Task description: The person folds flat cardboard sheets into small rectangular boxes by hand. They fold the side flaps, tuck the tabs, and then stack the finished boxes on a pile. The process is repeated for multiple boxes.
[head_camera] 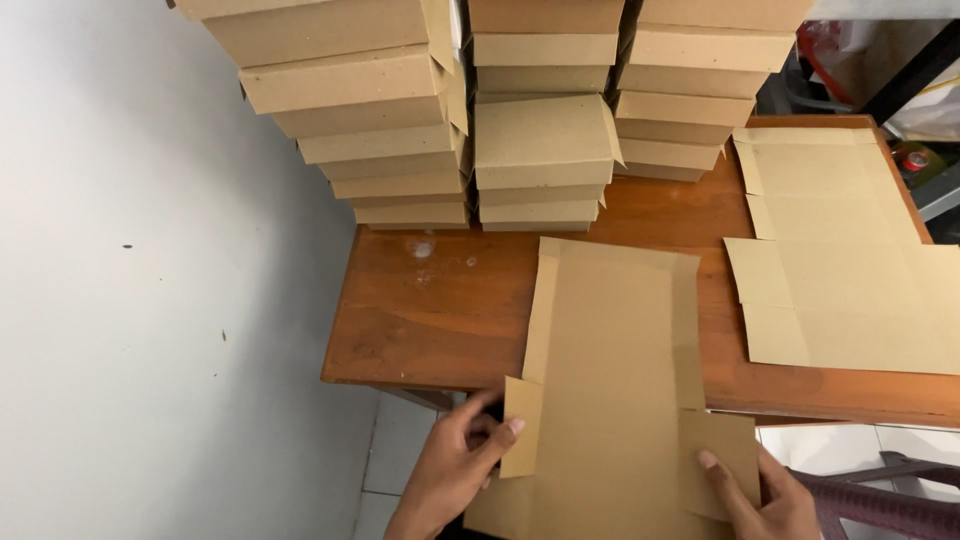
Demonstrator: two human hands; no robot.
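At bottom centre, left hand (455, 470) pinches the left side flap of a flat brown cardboard blank (612, 380), thumb on top. Right hand (765, 500) presses the right flap, fingers spread flat; grip not closed. Blank overhangs the near edge of the wooden surface (440, 320). More flat blanks (840, 260) lie to the right. Stacks of folded boxes (540, 120) stand behind.

Left hand (455, 465) and right hand (765, 500) both reach forward, fingers curled, thumbs on top.
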